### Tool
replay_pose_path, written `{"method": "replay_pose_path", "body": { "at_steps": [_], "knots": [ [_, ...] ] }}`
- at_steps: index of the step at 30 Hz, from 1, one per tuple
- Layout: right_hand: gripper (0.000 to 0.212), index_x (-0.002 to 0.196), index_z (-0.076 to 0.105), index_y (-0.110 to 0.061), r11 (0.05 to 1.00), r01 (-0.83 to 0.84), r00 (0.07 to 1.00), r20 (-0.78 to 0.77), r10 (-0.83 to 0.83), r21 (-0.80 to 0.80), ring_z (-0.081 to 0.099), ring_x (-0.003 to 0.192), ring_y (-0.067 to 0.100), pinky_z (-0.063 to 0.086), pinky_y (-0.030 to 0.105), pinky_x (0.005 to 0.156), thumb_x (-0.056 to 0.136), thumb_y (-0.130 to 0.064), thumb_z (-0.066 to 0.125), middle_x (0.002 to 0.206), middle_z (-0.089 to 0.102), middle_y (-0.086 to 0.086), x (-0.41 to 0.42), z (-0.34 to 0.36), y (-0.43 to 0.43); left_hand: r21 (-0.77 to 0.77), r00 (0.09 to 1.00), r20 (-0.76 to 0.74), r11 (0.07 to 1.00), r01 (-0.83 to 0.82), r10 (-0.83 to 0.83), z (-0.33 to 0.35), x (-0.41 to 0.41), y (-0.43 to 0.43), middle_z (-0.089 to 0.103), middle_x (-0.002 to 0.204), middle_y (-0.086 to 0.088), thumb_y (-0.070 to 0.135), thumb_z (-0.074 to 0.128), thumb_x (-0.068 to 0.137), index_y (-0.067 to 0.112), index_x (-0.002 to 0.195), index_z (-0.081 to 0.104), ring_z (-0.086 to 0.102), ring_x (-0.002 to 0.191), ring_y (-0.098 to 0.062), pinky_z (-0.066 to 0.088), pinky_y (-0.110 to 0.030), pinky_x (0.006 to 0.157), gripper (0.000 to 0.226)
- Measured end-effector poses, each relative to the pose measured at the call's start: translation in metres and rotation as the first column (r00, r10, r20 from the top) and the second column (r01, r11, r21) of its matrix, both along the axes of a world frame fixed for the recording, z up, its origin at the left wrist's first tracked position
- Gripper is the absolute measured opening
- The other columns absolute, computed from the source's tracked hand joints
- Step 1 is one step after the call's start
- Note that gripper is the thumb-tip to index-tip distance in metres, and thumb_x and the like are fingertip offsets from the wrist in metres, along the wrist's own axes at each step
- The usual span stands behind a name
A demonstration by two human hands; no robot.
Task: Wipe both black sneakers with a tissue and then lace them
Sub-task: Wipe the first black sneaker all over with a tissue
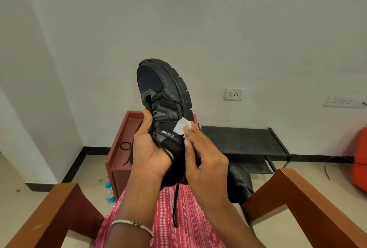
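Note:
A black sneaker is held up in the air, toe pointing up and sole to the right. My left hand grips it round the heel and tongue, thumb on the laces. My right hand pinches a small white tissue and presses it against the sneaker's side near the sole. One black lace end hangs down over my lap. A loose black lace lies on the red-brown table behind. The second sneaker is mostly hidden behind my hands.
A red-brown low table stands in front against the wall, with a black rack to its right. A water bottle stands on the floor. Wooden chair arms flank my lap on both sides. A black bag lies by my right knee.

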State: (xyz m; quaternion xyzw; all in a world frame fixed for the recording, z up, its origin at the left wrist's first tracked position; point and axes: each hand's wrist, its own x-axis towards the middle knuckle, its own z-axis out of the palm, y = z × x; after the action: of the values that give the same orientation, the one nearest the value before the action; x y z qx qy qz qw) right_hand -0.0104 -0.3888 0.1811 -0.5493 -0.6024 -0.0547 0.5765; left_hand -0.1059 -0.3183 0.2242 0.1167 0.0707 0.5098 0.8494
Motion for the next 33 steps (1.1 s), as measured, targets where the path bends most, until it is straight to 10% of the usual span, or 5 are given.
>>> {"method": "replay_pose_path", "body": {
  "at_steps": [12,16,26,33],
  "knots": [
    [0.048,0.144,0.050,-0.010,0.965,-0.227,0.952,0.180,0.248,-0.133,0.032,0.147,0.011,0.037,0.037,0.117,0.097,-0.005,0.057,0.155,0.042,0.003,-0.020,-0.008,-0.021,-0.048,0.999,-0.035,0.999,-0.020,0.018,-0.013,-0.009,0.014,0.069,0.123,-0.013,0.055,0.051,0.096,0.010,0.122,0.069,0.069,0.106,-0.031,0.052,-0.058,0.088,0.055],
    [0.045,0.148,0.044,-0.012,0.964,-0.211,0.953,0.185,0.240,-0.163,0.024,0.150,0.008,0.030,0.045,0.120,0.105,-0.022,0.047,0.159,0.035,0.001,-0.009,0.005,-0.002,-0.028,0.999,-0.036,1.000,0.007,-0.008,-0.011,-0.006,0.007,0.074,0.097,-0.020,0.056,0.051,0.096,0.003,0.093,0.078,0.075,0.082,-0.036,0.060,-0.056,0.071,0.060],
    [0.051,0.152,0.039,-0.014,0.991,-0.051,0.992,0.105,0.064,-0.120,0.022,0.151,0.010,0.034,0.044,0.117,0.108,-0.040,0.034,0.161,0.030,-0.006,-0.016,-0.027,-0.026,-0.032,0.999,-0.012,0.999,-0.031,0.030,-0.012,0.001,0.008,0.073,0.114,-0.017,0.051,0.049,0.099,0.005,0.097,0.080,0.073,0.098,-0.033,0.054,-0.052,0.096,0.056],
    [0.057,0.156,0.028,-0.018,0.974,-0.126,0.976,0.153,0.155,-0.188,0.007,0.153,0.006,0.028,0.044,0.121,0.106,-0.045,0.029,0.166,0.014,-0.005,0.004,0.019,0.016,-0.009,0.999,-0.031,1.000,0.030,-0.031,-0.005,0.004,-0.005,0.072,0.117,-0.018,0.049,0.048,0.100,0.003,0.104,0.078,0.072,0.104,-0.032,0.060,-0.047,0.084,0.056]
  ]
}}
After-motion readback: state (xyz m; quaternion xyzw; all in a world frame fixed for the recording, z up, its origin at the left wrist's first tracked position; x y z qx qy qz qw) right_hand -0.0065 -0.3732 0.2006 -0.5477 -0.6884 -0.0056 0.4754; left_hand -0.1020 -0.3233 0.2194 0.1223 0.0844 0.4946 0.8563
